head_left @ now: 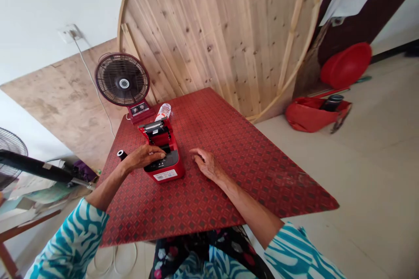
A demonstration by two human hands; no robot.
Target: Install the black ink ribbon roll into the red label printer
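Note:
A small red label printer (163, 152) with its lid open stands on a red patterned table (229, 174). My left hand (144, 157) lies across the printer's black top, fingers curled over it. My right hand (207, 163) rests flat on the table just right of the printer, fingers spread and holding nothing. A small black roll (121, 154) stands on the table left of my left hand. A clear plastic bottle (163, 112) lies behind the printer.
A table fan (123, 83) with a red base stands at the table's far left corner, its cord running up the wall. A large round wooden panel (222, 30) leans behind. A red bag (310, 113) and red basin (346, 64) sit on the floor right.

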